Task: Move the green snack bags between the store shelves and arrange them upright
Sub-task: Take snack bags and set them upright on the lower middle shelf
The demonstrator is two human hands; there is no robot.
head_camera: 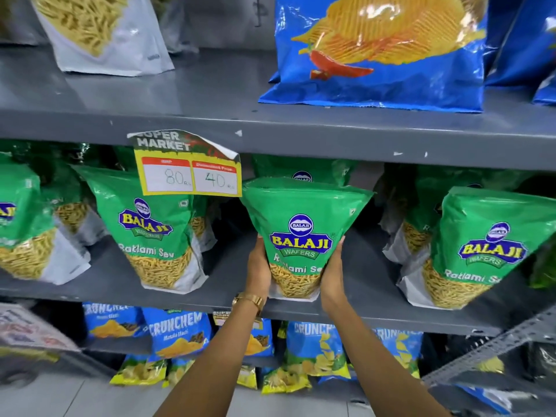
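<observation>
A green Balaji Ratlami Sev bag (pixel 304 230) stands upright at the middle shelf's front edge. My left hand (pixel 258 269) presses its lower left side and my right hand (pixel 332 275) its lower right side, so both grip it. Another green bag (pixel 304 173) stands behind it. More green bags stand on the same grey shelf (pixel 373 317): one to the left (pixel 150 227), one at the far left (pixel 21 224), one to the right (pixel 481 248), with others half hidden behind them.
A price tag (pixel 188 173) hangs from the shelf above. On that upper shelf (pixel 210 94) stand a blue chips bag (pixel 382 52) and a white sev bag (pixel 99 31). Blue Crunchem bags (pixel 177 332) fill the lower shelf. A slotted metal upright (pixel 487 350) crosses at lower right.
</observation>
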